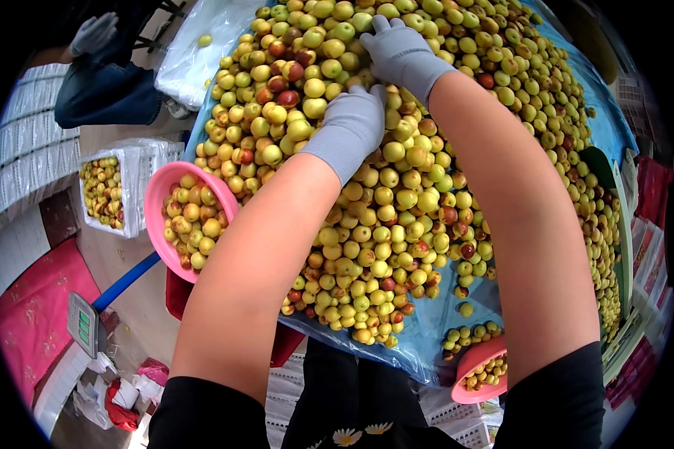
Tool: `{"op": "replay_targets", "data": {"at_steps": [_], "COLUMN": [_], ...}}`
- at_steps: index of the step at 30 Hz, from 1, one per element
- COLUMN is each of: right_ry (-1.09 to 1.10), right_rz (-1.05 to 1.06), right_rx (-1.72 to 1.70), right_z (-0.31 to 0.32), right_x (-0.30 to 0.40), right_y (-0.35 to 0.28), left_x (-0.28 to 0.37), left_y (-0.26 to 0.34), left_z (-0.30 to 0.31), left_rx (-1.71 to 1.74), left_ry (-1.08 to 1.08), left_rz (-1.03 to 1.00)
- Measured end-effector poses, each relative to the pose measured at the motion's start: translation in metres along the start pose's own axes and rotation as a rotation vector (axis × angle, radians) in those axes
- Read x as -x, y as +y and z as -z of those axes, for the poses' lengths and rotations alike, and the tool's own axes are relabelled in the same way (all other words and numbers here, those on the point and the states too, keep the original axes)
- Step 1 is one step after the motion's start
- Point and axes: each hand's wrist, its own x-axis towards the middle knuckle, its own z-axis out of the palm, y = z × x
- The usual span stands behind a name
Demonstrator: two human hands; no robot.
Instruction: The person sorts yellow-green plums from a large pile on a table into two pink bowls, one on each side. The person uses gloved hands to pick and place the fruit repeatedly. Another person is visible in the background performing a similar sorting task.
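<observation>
A large heap of green-yellow jujubes (pixel 393 196), some with red-brown patches, lies on a table covered with blue plastic sheeting (pixel 483 297). Both of my hands wear grey knit gloves and reach into the far part of the heap. My left hand (pixel 355 124) rests on the fruit, its fingertips partly hidden among the jujubes. Just beyond it and to the right, my right hand (pixel 402 51) touches the fruit with its fingers bent downward. Whether either hand grips a jujube is hidden. A pink plastic bowl (pixel 156 191) with jujubes stands left of my left forearm.
Another pink bowl (pixel 465 387) holds jujubes near the front edge, partly behind my right arm. On the left are a white crate of jujubes (pixel 132 193), a digital scale display (pixel 83 325) on a blue post (pixel 126 279), and a person's gloved hand (pixel 94 35).
</observation>
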Motion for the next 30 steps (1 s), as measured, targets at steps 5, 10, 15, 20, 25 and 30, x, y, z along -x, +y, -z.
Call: {"op": "replay_targets", "data": {"at_steps": [5,10,15,20,25,30], "right_ry": [-0.205,-0.007,0.199,0.088,0.125,0.129], "right_rz": [-0.096,-0.208,-0.266,-0.052,-0.083,-0.331], "right_rx": [-0.032,-0.206,-0.679,-0.347,-0.079,-0.380], "right_z": [0.012,-0.024,-0.014,-0.004,-0.010,-0.014], "right_x": [-0.009,0.009,0.013,-0.002,-0.019,-0.034], "right_y": [-0.014,-0.001,-0.021,-0.047,-0.073,-0.069], "left_x": [0.064,0.188,0.253,0.156,0.002,-0.039], "left_y": [-0.031,-0.125,-0.213,-0.170,-0.133,-0.121], "left_z": [-0.008,-0.026,-0.047,-0.003,0.005,-0.012], "left_rx": [0.470,0.676,0.198,0.345,0.279,0.049], "left_ry": [0.470,0.749,0.322,0.692,0.645,0.527], "left_rz": [-0.152,0.320,0.566,0.050,-0.128,0.076]}}
